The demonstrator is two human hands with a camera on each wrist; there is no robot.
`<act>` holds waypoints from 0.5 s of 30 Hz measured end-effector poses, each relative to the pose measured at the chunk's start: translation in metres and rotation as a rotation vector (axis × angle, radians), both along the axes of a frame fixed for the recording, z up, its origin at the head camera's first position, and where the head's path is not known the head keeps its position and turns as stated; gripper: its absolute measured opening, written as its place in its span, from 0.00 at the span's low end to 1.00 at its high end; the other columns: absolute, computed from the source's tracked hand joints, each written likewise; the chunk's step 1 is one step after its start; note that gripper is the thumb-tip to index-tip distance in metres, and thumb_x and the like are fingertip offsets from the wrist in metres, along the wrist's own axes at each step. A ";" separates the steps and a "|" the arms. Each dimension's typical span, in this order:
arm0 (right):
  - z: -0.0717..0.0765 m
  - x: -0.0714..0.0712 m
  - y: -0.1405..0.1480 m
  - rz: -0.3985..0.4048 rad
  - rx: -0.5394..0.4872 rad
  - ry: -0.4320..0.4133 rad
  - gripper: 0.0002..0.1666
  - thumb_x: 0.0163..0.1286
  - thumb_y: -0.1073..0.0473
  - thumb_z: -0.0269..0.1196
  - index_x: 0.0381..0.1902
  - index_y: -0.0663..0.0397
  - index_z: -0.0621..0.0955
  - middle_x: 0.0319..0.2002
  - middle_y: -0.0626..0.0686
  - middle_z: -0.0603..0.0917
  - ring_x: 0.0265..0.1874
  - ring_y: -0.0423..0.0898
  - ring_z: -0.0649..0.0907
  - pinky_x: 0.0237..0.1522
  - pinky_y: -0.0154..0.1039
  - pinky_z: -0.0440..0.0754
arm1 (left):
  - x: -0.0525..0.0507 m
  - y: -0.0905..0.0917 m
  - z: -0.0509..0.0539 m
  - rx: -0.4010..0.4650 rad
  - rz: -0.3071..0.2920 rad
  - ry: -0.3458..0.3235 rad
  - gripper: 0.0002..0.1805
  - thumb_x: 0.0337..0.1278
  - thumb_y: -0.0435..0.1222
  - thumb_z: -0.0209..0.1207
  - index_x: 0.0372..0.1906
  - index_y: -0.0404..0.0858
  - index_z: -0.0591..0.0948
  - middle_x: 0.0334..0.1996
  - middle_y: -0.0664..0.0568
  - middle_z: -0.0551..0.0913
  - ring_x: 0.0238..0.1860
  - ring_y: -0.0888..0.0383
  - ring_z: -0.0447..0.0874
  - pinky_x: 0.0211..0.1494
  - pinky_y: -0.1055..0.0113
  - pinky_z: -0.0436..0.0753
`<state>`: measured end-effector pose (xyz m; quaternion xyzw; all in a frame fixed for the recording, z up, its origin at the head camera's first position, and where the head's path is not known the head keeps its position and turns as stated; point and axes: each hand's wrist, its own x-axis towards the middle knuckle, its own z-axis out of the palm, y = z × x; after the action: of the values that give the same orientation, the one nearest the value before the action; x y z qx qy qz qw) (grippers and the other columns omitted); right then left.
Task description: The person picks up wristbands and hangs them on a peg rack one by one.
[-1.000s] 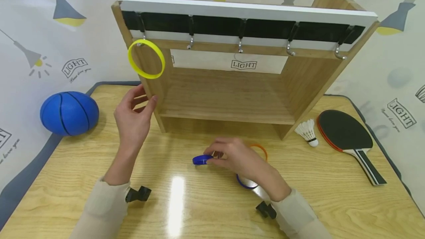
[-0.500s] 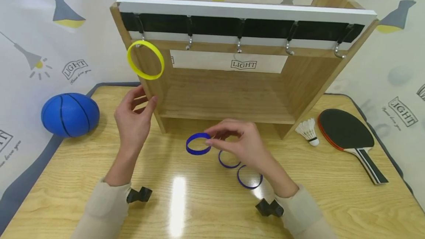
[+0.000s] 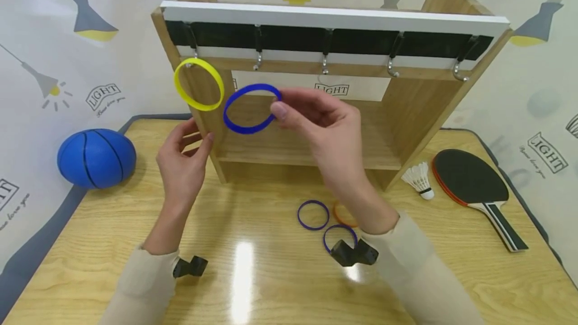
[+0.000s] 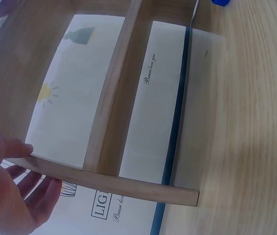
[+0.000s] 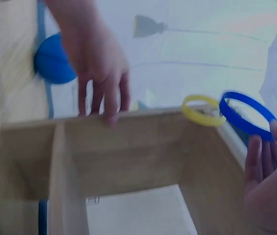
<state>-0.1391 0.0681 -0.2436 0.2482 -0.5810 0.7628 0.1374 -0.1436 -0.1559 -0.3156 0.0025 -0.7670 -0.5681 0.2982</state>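
Note:
My right hand (image 3: 331, 137) pinches a blue wristband (image 3: 247, 129) between thumb and fingers, holding it up in front of the wooden rack (image 3: 307, 137). The band is tilted, below and near the second hook (image 3: 259, 60) from the left. A yellow wristband (image 3: 179, 89) hangs from the leftmost hook, just left of the blue one. My left hand (image 3: 182, 162) grips the rack's left side panel, thumb on the inner face and fingers outside, as the left wrist view shows. In the right wrist view the blue wristband (image 5: 241, 122) appears beside the yellow wristband (image 5: 197, 117).
Two blue bands (image 3: 313, 228) and an orange band (image 3: 338, 218), partly behind my right wrist, lie on the table (image 3: 217, 275). A blue ball (image 3: 97, 159) stands left of the rack. To its right lie a shuttlecock (image 3: 420, 180) and a table tennis paddle (image 3: 471, 177).
My right hand has lifted the blue wristband from just above the table up toward the hooks, uncovering the bands beneath. My left hand stays on the side panel.

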 end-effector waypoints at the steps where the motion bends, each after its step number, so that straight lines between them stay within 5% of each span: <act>1: 0.003 -0.001 -0.003 -0.006 -0.031 -0.005 0.11 0.62 0.68 0.69 0.44 0.61 0.86 0.40 0.60 0.86 0.36 0.55 0.84 0.41 0.45 0.84 | 0.000 0.000 -0.001 -0.001 0.002 0.000 0.17 0.59 0.30 0.64 0.54 0.32 0.82 0.47 0.44 0.83 0.46 0.49 0.83 0.41 0.73 0.82; 9: 0.011 -0.010 -0.014 -0.036 -0.159 -0.064 0.12 0.63 0.68 0.68 0.45 0.62 0.85 0.40 0.61 0.85 0.33 0.55 0.83 0.43 0.44 0.83 | -0.016 -0.013 -0.024 0.004 -0.002 0.007 0.20 0.58 0.36 0.67 0.56 0.40 0.82 0.48 0.51 0.83 0.46 0.55 0.83 0.42 0.72 0.82; 15: 0.008 -0.017 -0.016 -0.049 -0.190 -0.122 0.11 0.62 0.68 0.69 0.43 0.63 0.85 0.39 0.60 0.86 0.33 0.51 0.84 0.42 0.42 0.84 | -0.018 -0.014 -0.026 0.009 -0.002 0.019 0.19 0.58 0.37 0.67 0.55 0.40 0.83 0.46 0.52 0.84 0.45 0.56 0.84 0.43 0.71 0.83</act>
<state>-0.1561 0.0521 -0.2360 0.1730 -0.5193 0.8245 0.1435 -0.1613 -0.1698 -0.3412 -0.0023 -0.7615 -0.5718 0.3051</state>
